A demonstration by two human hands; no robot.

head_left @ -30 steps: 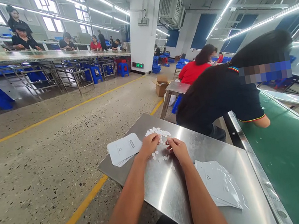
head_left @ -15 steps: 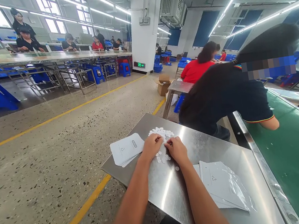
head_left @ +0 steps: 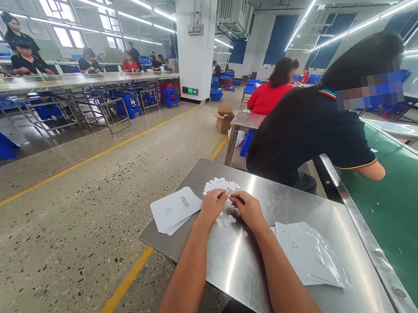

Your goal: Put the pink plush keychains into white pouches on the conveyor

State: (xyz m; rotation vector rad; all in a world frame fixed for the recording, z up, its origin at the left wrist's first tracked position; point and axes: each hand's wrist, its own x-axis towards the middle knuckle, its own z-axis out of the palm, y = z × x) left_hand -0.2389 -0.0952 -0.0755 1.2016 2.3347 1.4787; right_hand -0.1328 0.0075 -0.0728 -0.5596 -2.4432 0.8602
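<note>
Over a metal table [head_left: 226, 274], my left hand [head_left: 213, 205] and my right hand [head_left: 248, 208] meet with fingertips almost touching. Both are closed in a pinch; whatever lies between the fingers is too small to make out. Just beyond them spreads a pile of small white discs [head_left: 219, 183]. Several loose discs [head_left: 225, 222] lie between my wrists. To the left of my left hand is a stack of flat white printed packets [head_left: 175, 208]. More white packets [head_left: 305, 249], with shiny clear film on them, lie right of my right forearm.
A green conveyor belt [head_left: 417, 209] with a metal edge runs along the right. A co-worker in a dark shirt [head_left: 307, 131] leans over it, close to the table's far side. An open cardboard box [head_left: 224, 120] sits on the floor ahead. Yellow lines [head_left: 110, 310] mark the floor at left.
My fingertips have drawn closer together, my right hand shifting slightly toward the left one. The whole view has moved a little; packets and disc pile look unchanged.
</note>
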